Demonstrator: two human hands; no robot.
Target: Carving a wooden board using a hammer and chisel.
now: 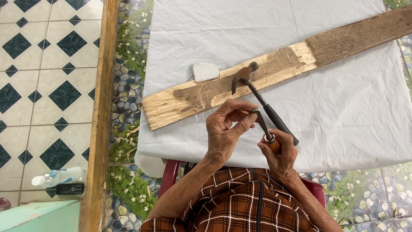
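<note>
White cloth (343, 107) over flower-print table, tiled floor at frame left, weathered plank (257, 77) lying diagonal. Centre frame: my right hand (279, 157) gripping chisel (264, 126) by wooden handle, left hand (225, 129) pinching blade. Steel stiff, probably slick, so hold handle. Hammer (262, 101) resting on plank, head-heavy
</note>
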